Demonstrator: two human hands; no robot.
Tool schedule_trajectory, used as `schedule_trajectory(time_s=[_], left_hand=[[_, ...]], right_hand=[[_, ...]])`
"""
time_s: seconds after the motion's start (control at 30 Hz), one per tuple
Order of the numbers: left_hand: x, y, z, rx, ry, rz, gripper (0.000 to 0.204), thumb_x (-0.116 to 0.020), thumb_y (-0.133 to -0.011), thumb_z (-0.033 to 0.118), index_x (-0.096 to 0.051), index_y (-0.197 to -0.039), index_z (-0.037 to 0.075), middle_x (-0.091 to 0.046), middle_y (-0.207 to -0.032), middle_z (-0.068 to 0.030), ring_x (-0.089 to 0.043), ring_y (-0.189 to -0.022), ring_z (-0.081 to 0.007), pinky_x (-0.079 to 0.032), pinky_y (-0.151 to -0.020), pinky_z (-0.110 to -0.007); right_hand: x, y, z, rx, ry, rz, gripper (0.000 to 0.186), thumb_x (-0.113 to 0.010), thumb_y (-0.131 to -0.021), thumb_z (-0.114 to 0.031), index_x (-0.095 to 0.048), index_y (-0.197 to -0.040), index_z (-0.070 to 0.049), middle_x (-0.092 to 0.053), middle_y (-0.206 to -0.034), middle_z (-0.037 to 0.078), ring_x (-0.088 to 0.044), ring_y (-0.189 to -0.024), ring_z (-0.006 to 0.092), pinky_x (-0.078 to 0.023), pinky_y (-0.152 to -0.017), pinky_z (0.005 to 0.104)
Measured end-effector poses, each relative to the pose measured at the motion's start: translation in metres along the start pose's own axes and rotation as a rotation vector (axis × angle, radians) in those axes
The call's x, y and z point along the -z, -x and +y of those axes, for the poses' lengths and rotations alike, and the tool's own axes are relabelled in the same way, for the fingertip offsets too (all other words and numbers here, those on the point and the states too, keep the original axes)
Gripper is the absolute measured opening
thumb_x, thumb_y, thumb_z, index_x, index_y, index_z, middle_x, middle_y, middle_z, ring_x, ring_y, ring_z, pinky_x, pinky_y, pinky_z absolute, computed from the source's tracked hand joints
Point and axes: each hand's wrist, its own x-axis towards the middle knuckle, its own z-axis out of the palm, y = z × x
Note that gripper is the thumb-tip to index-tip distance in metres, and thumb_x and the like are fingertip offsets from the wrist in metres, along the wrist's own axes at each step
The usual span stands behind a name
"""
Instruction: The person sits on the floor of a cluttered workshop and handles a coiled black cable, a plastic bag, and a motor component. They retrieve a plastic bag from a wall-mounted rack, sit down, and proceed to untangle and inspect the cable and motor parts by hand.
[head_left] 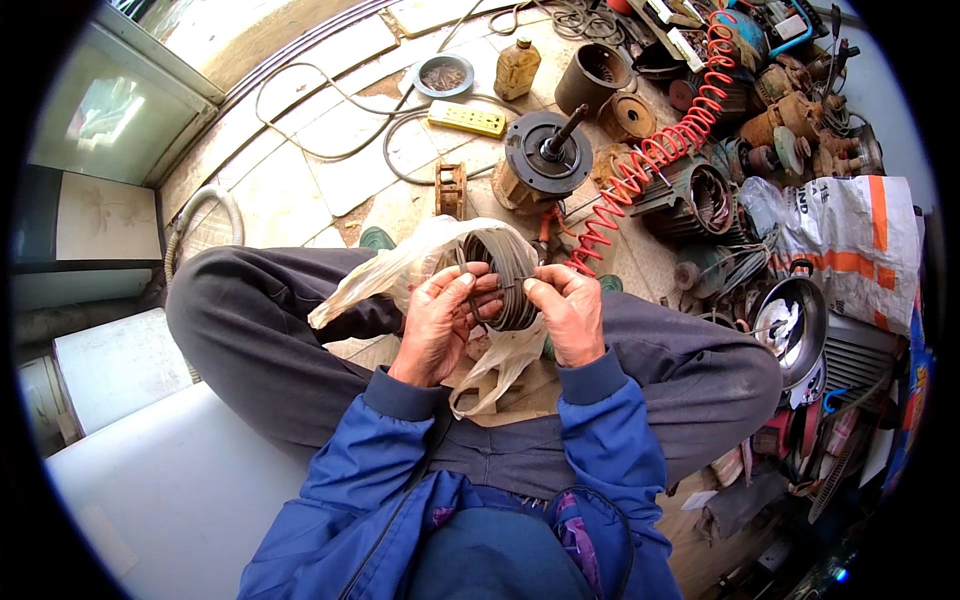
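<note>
A coil of dark grey wire or thin tubing (505, 258) is held between my hands over my crossed legs, with a crumpled translucent plastic bag (385, 262) around and beneath it. My left hand (435, 325) grips the coil's left side, thumb bent over a strand and fingers curled behind. My right hand (570, 315) pinches the coil's right side between thumb and fingers. The bag's loose ends hang out to the left and down below the coil.
Ahead stand a motor part with black flange (560, 135), a yellow power strip (465, 117), a bottle (515, 68) and a grey dish (425, 75). A red coiled hose (690, 135), rusty motor parts (780, 130), a white sack (850, 240) and a pan (785, 340) crowd the right.
</note>
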Motion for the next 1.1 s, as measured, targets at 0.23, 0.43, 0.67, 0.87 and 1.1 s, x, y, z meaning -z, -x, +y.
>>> schedule_trajectory(time_s=[0.23,0.43,0.67,0.87,1.1], left_hand=[[-0.006,-0.001,0.000,-0.039,-0.051,0.002,0.025,-0.061,-0.096,0.009,-0.058,-0.119,-0.003,-0.069,-0.106,-0.0166,-0.069,-0.098,-0.0258,-0.059,-0.083,-0.033],[-0.004,-0.001,-0.005,-0.053,-0.214,-0.056,0.027,-0.069,-0.092,0.009,-0.061,-0.116,-0.002,-0.069,-0.103,-0.0104,-0.068,-0.092,-0.0161,-0.056,-0.078,-0.027],[0.001,-0.003,-0.002,-0.162,-0.188,0.031,0.021,-0.059,-0.098,0.011,-0.062,-0.115,0.000,-0.069,-0.100,-0.0100,-0.062,-0.073,-0.0107,-0.049,-0.062,-0.023],[0.014,-0.008,0.017,-0.288,-0.065,0.244,0.023,-0.049,-0.102,0.015,-0.058,-0.117,0.002,-0.065,-0.087,-0.0044,-0.046,-0.055,-0.0056,-0.032,-0.045,-0.019],[0.009,-0.003,0.021,-0.260,0.017,0.101,0.025,-0.047,-0.101,0.011,-0.057,-0.121,0.001,-0.063,-0.090,-0.0061,-0.045,-0.054,-0.0061,-0.035,-0.047,-0.019]], right_hand=[[0.005,-0.005,0.011,-0.123,-0.331,0.047,0.025,-0.060,-0.087,-0.008,-0.065,-0.103,0.011,-0.066,-0.085,0.003,-0.056,-0.075,0.0067,-0.045,-0.070,0.0216],[0.001,-0.004,0.014,-0.144,-0.396,-0.024,0.021,-0.057,-0.089,-0.006,-0.063,-0.102,0.009,-0.065,-0.085,0.003,-0.056,-0.077,0.0059,-0.044,-0.071,0.0205],[0.002,-0.005,0.013,-0.137,-0.350,0.004,0.022,-0.056,-0.090,-0.009,-0.062,-0.103,0.008,-0.061,-0.085,0.000,-0.051,-0.074,0.0053,-0.040,-0.068,0.0213],[0.015,-0.016,0.028,-0.056,-0.597,0.145,0.019,-0.051,-0.091,-0.013,-0.061,-0.099,0.001,-0.066,-0.087,0.006,-0.064,-0.073,0.0140,-0.054,-0.069,0.0278],[0.022,-0.017,0.036,-0.125,-0.765,0.156,0.029,-0.046,-0.094,-0.023,-0.060,-0.106,-0.001,-0.066,-0.086,0.009,-0.065,-0.071,0.0204,-0.058,-0.070,0.0385]])
